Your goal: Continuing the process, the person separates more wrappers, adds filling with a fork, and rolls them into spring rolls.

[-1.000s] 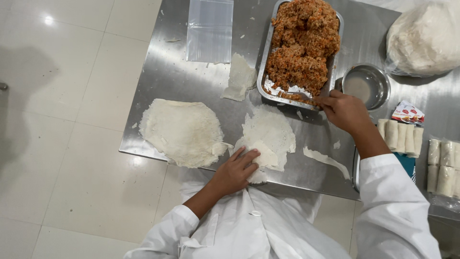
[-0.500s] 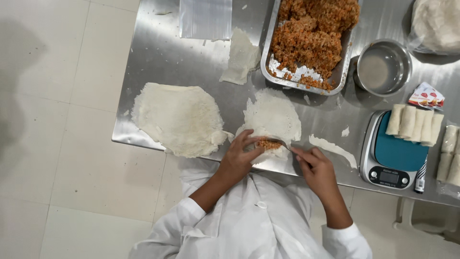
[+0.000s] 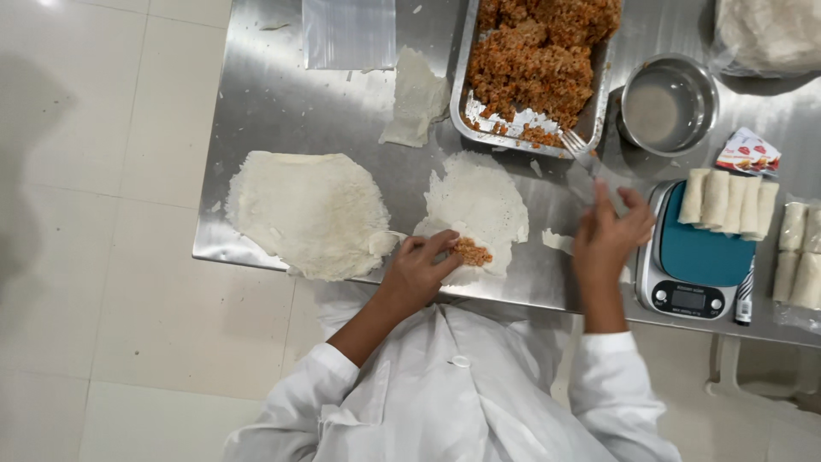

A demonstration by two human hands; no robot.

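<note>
A thin white round wrapper [image 3: 479,198] lies on the steel table [image 3: 282,94] in front of me. A small heap of orange-brown filling [image 3: 472,253] sits at its near edge. My left hand [image 3: 421,267] grips that near edge, fingers curled right beside the filling. My right hand [image 3: 609,235] is lifted to the right of the wrapper, and its fingers hold the handle of a fork [image 3: 580,151]. The fork's tines point at the metal tray [image 3: 462,103], which is heaped with the same filling [image 3: 539,51].
A stack of wrappers [image 3: 312,210] lies at the left. A torn wrapper piece [image 3: 416,98] and a plastic sheet [image 3: 349,32] lie further back. A steel bowl [image 3: 669,103], a sachet [image 3: 748,154], a scale [image 3: 693,287] carrying rolls [image 3: 727,201], more rolls [image 3: 800,248] and a bag [image 3: 770,34] stand at the right.
My right hand went from the tray to the wrapper, left filling there, and has now swung back right and up. My left hand stayed on the wrapper's near edge.
</note>
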